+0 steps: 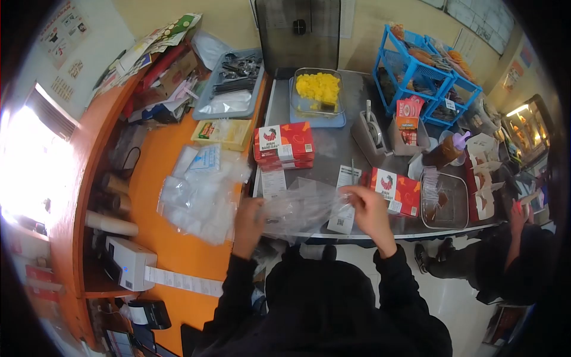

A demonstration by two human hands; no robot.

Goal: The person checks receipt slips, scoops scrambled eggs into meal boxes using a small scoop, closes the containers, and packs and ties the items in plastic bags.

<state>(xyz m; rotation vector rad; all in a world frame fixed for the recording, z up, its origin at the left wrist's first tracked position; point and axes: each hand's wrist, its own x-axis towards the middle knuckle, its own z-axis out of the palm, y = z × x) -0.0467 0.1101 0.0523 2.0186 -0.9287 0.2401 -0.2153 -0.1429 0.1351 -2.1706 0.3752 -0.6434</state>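
A clear plastic bag is stretched between my two hands above the front of the metal counter. My right hand pinches its right edge with thumb and fingers. At the other side my left hand, blurred by motion, is closed on the bag's left edge. Just beyond the bag stands a stack of red and white food boxes. Another red and white box lies right of my right hand. Printed receipts lie beneath and beside the bag. A pile of clear plastic bags rests on the orange counter to the left.
A glass dish of yellow food stands at the back, near a tray of cutlery. Blue racks, a grey utensil container and a wire basket occupy the right. Another person's hand works at far right. A receipt printer sits left.
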